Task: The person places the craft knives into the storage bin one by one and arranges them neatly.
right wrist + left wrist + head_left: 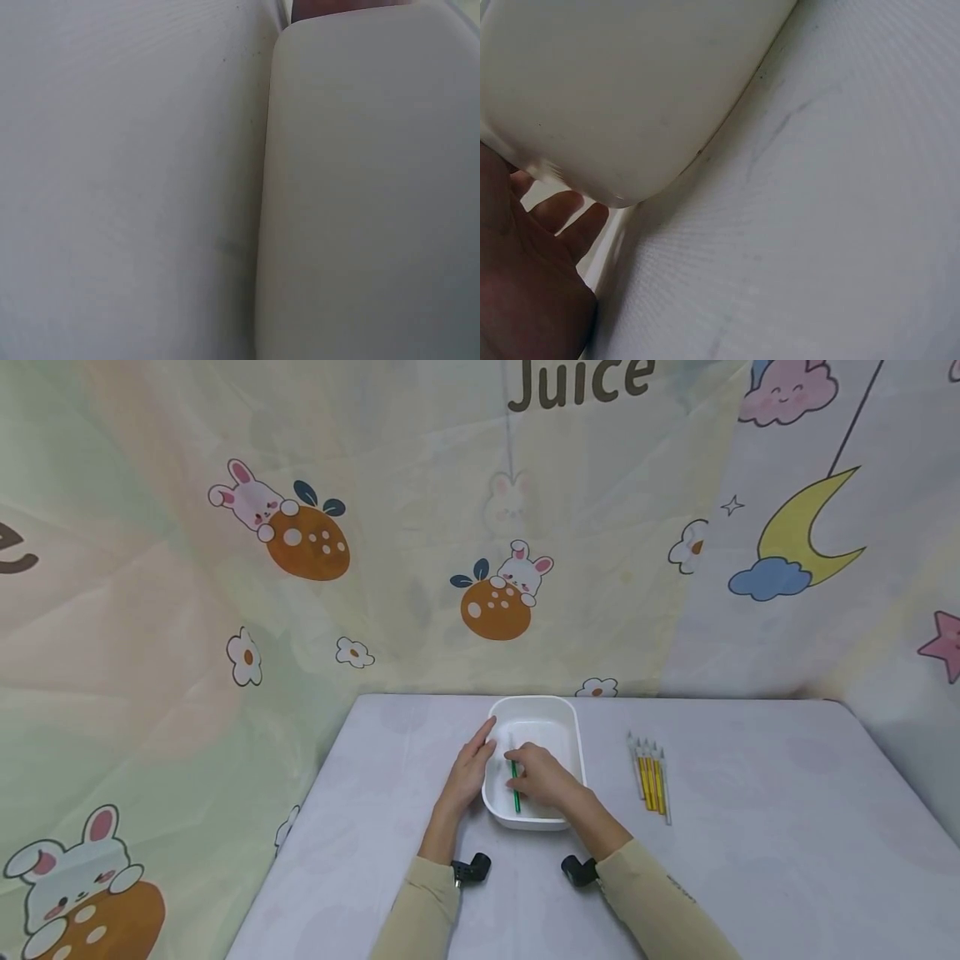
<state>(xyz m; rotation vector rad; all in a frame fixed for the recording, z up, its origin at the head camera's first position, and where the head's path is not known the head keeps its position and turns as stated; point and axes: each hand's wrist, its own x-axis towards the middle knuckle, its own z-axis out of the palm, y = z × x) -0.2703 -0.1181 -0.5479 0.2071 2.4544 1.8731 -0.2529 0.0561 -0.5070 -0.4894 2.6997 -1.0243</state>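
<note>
A shallow white rectangular box [577,752] sits on the table. My left hand [467,772] rests along its left side, fingers fairly straight, with the thumb at the rim. In the left wrist view the fingers [585,225] touch the outside of the box [630,97] near a rounded corner. Inside the box, my right hand [546,775] pinches a slim green pen [517,800] between thumb and forefinger. The pen lies lengthwise near the left wall and has a pale tip. The right wrist view is mostly the outer wall of the box [367,187].
Right of the box, several slim yellow pens [651,781] with pale tips lie side by side on the white tablecloth [772,852]. A printed cloth backdrop [405,527] hangs behind the table and along its left side.
</note>
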